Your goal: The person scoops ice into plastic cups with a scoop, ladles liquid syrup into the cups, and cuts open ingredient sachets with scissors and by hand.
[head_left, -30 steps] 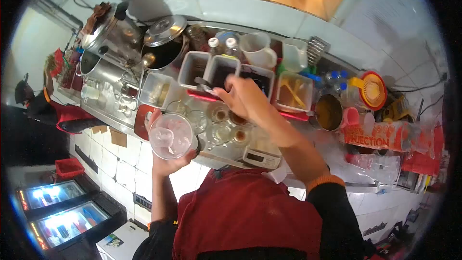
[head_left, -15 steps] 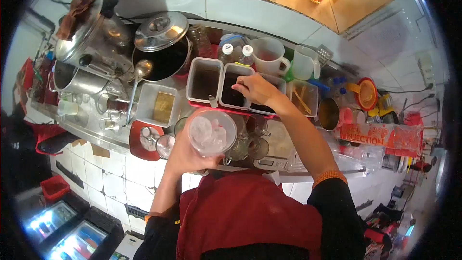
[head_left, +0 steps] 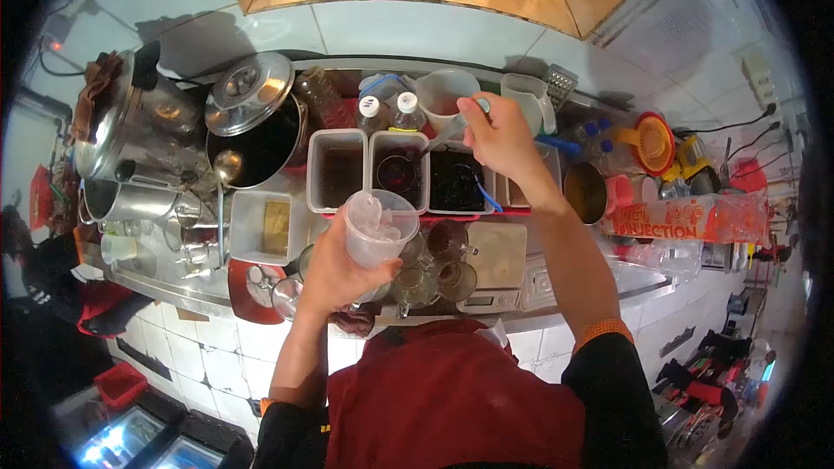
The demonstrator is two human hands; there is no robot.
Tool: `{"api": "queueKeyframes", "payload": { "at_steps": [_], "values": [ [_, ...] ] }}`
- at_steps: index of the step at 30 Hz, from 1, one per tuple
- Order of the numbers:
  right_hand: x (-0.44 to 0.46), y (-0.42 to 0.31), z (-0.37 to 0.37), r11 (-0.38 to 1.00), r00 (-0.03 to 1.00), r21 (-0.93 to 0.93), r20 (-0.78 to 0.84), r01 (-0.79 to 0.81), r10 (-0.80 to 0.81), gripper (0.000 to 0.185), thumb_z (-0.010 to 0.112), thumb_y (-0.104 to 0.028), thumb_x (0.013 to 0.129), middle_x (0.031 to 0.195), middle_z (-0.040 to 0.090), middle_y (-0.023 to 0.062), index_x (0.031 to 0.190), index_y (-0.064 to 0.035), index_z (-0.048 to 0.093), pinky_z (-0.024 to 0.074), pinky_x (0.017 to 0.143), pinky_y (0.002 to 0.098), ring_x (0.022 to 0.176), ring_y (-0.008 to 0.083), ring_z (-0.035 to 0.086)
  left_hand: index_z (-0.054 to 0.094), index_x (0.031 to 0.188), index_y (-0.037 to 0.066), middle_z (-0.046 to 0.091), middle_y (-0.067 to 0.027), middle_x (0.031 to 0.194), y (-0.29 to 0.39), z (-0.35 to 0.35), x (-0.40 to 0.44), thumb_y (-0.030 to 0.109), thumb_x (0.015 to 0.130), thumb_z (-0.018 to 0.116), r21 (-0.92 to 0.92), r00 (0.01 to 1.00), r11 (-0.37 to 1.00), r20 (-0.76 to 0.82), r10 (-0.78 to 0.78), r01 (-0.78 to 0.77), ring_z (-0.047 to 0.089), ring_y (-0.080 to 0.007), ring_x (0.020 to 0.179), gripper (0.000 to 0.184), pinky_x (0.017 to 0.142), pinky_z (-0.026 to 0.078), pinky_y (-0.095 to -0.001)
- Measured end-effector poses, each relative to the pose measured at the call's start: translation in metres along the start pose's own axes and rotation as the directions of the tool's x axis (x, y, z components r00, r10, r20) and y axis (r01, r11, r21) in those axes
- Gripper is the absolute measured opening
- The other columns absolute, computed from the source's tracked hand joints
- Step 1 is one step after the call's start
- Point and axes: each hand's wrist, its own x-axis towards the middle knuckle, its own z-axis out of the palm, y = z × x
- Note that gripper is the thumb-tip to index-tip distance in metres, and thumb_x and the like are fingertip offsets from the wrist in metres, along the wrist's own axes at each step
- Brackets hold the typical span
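Observation:
My left hand (head_left: 334, 274) is wrapped round a clear plastic cup (head_left: 382, 247) of ice, held tilted over the counter in front of the containers. My right hand (head_left: 501, 141) grips the top of a metal ladle (head_left: 445, 137). The ladle slants down to the left into the middle container (head_left: 373, 143) of dark liquid, where its round bowl shows. Left of it stands a container (head_left: 314, 165) of brown liquid. To the right, another container (head_left: 459, 175) holds black contents and a blue-handled utensil (head_left: 488, 198).
Glass mugs (head_left: 415, 285) and a kitchen scale (head_left: 491, 265) stand close to the front edge. A big pot (head_left: 295, 135) with a tilted lid is at the left. Two white-capped bottles (head_left: 406, 108) and pitchers (head_left: 447, 87) stand behind the containers. A person's dark clothing (head_left: 56, 269) shows far left.
My right hand has risen and moved right, and the ladle's handle now shows in it. The cup of ice has become more tilted. The camera view has shifted.

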Motion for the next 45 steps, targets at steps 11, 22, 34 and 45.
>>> {"api": "queueKeyframes", "payload": {
  "at_steps": [11,22,34,45],
  "values": [
    [-0.007,-0.095,-0.035,0.999,0.999,-0.014,-0.022,0.029,-0.029,0.035,0.053,-0.030,0.098,0.057,0.058,0.0049,0.076,-0.0020,0.056,0.0371,0.036,0.0268,0.038,0.0104,0.050,0.050,0.127,0.002,0.068,-0.0148,0.107,-0.004,0.005,0.011,0.028,0.064,0.084,0.084,0.998,0.996,0.056,0.009,-0.014,0.067,-0.0255,0.101,0.076,0.087,0.051,-0.0367],
    [-0.036,-0.177,-0.057,0.980,0.981,-0.081,-0.048,0.184,-0.188,0.036,0.054,-0.028,0.097,0.053,0.056,0.0043,0.072,-0.0016,0.057,0.0384,0.038,0.0256,0.040,0.0099,0.053,0.045,0.133,0.002,0.061,-0.0089,0.119,0.010,0.012,0.033,0.015,0.065,0.082,-0.245,0.996,0.968,0.055,0.067,-0.052,0.057,-0.0174,0.110,0.079,0.097,0.045,-0.0340],
    [-0.106,-0.179,-0.048,0.658,0.657,-0.265,-0.106,0.704,-0.746,0.021,0.057,-0.017,0.091,0.053,0.056,0.0015,0.075,-0.0035,0.060,0.0388,0.041,0.0223,0.042,0.0079,0.052,0.039,0.135,0.001,0.058,-0.0085,0.120,0.045,0.014,0.039,0.007,0.064,0.082,-0.390,0.980,0.898,-0.083,0.183,-0.201,0.057,-0.0167,0.110,0.084,0.097,0.045,-0.0331],
    [-0.178,-0.102,-0.048,0.286,0.307,-0.114,0.279,0.951,-0.910,0.032,0.076,-0.027,0.081,0.075,0.057,0.0046,0.091,-0.0023,0.059,0.0544,0.055,0.0315,0.061,0.0185,0.059,0.038,0.134,-0.001,0.059,-0.0095,0.117,0.057,0.002,0.019,0.016,0.064,0.087,-0.325,0.964,0.910,-0.152,0.220,-0.259,0.059,-0.0167,0.106,0.088,0.095,0.046,-0.0328]
  ]
}}
